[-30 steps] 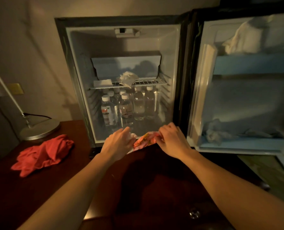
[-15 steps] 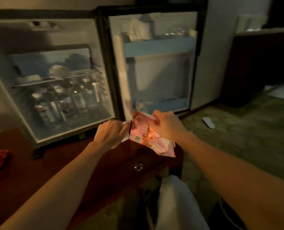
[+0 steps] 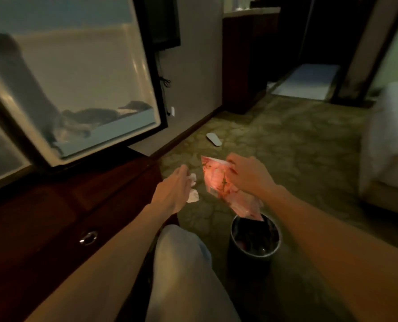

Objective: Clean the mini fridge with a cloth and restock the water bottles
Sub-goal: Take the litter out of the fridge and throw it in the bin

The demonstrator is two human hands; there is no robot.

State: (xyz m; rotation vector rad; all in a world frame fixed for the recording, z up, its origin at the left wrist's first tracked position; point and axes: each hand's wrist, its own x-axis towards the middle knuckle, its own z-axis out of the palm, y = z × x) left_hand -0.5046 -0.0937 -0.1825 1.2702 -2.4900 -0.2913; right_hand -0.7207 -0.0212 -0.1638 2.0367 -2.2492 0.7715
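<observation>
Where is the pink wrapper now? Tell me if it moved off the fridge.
Yes. The pink wrapper, pinched by the right hand, went right from the fridge, now above the bin.

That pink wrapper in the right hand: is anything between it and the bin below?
Nothing visible. The pink wrapper, pinched by the right hand, hangs with its lower end just over the open bin. The left hand holds white paper off to the side.

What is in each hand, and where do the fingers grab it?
The right hand pinches the pink wrapper by its top edge. The left hand holds small white scraps at the fingertips.
</observation>
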